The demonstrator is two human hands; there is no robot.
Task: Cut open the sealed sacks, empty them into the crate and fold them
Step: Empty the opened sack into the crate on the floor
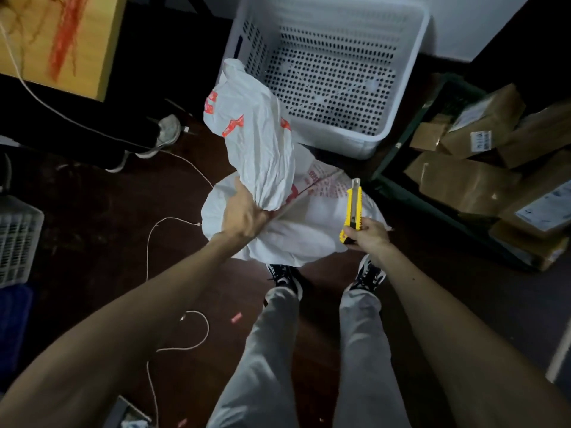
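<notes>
A white plastic sack (296, 230) with red print stands on the dark floor in front of my feet. My left hand (244, 216) grips its gathered neck, and the loose top of the sack (253, 131) rises above my fist toward the crate. My right hand (367, 234) holds a yellow utility knife (353, 208), blade out and pointing up, just right of the sack. The white perforated crate (401, 88) stands behind the sack with only its holed floor showing inside.
A dark green crate (401, 193) full of brown cardboard parcels (469, 183) lies to the right. A thin white cord (173, 220) snakes over the floor at left, past another person's white shoe (168, 131). A grey basket (18, 239) sits at the left edge.
</notes>
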